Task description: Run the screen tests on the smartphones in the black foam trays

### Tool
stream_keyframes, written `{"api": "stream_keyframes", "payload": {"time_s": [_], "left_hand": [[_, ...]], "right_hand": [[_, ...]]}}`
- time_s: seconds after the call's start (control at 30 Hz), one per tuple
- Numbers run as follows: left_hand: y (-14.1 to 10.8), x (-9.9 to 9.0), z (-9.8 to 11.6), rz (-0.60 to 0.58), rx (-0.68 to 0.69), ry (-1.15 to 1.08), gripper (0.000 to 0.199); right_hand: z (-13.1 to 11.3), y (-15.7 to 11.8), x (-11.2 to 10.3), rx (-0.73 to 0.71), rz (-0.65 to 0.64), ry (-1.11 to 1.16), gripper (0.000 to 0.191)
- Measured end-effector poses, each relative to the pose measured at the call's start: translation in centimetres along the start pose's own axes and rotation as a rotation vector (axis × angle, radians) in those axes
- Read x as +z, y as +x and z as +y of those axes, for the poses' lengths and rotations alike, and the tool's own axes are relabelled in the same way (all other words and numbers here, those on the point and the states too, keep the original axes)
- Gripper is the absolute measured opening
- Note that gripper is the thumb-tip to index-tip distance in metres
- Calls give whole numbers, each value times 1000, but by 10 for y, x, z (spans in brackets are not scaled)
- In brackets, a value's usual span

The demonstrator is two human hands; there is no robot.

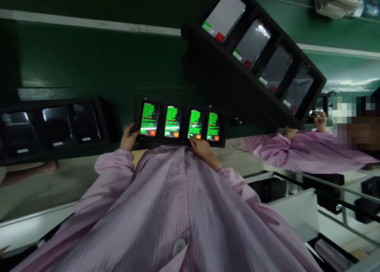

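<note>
A black foam tray (184, 140) lies at the bench's near edge in front of me, with several smartphones in its slots. Their screens are lit with green text on black, with a green and an orange or red patch at the bottom. My left hand (129, 138) grips the tray's left end, its thumb on the rim. My right hand (201, 146) reaches over the near rim with a finger stretched out to the lower left of the third phone (195, 121). That fingertip appears to touch the screen; the other fingers are partly hidden.
To the left sits another black tray (105, 125) of dark-screened phones. A larger tilted black tray (213, 50) of phones stands at upper right on the green bench (97, 58). A co-worker in a pink sleeve (273, 149) is at right. White plastic trays (338, 1) stand far right.
</note>
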State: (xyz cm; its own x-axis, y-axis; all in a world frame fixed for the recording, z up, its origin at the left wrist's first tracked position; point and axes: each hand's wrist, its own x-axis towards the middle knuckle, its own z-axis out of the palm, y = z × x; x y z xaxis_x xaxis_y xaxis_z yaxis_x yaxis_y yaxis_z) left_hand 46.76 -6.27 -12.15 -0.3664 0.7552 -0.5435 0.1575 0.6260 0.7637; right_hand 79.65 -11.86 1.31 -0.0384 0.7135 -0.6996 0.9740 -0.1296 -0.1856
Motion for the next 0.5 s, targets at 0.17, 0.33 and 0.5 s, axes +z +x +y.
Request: {"api": "stream_keyframes", "payload": {"time_s": [0.17, 0.33, 0.5], "left_hand": [[-3, 1, 1, 23, 13, -8, 54], [-2, 0, 0, 0, 20, 13, 63], [-1, -2, -2, -10, 54, 19, 66]], "right_hand": [[-2, 0, 2, 28, -11, 4, 48], [-2, 3, 7, 49, 8, 22, 50], [0, 3, 11, 71, 21, 70, 49]]}}
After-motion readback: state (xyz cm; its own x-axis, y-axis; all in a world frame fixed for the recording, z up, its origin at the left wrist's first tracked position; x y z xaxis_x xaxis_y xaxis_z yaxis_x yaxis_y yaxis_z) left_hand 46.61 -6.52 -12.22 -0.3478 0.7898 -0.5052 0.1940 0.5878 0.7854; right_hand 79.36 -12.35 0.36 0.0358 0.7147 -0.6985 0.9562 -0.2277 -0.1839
